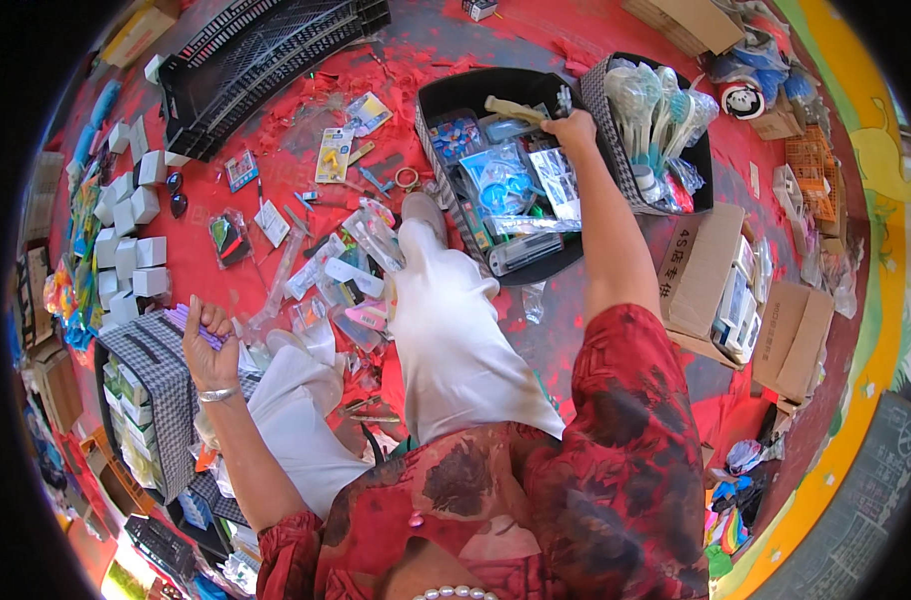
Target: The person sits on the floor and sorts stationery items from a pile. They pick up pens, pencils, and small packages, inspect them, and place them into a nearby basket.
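Note:
My left hand (212, 345), with a silver bracelet at the wrist, is closed around a bundle of thin purple sticks (198, 322). It is above a checked fabric box (161, 385) that has packaged goods inside. My right hand (572, 135) reaches into the far right part of a black bin (454, 98) with a checked side. Its fingers are bunched beside the end of a pale yellow, elongated piece (513, 108); what they grip is too small to make out. Lower in the bin lie a blue packaged item (503, 187) and a clear-wrapped pack (557, 182).
A second checked bin (626, 150) to the right carries wrapped brushes (636, 95). Open cardboard boxes (701, 270) stand beyond my right arm. Small packages (334, 155) litter the red floor. White boxes (126, 250) are stacked at left, near a black crate (266, 65).

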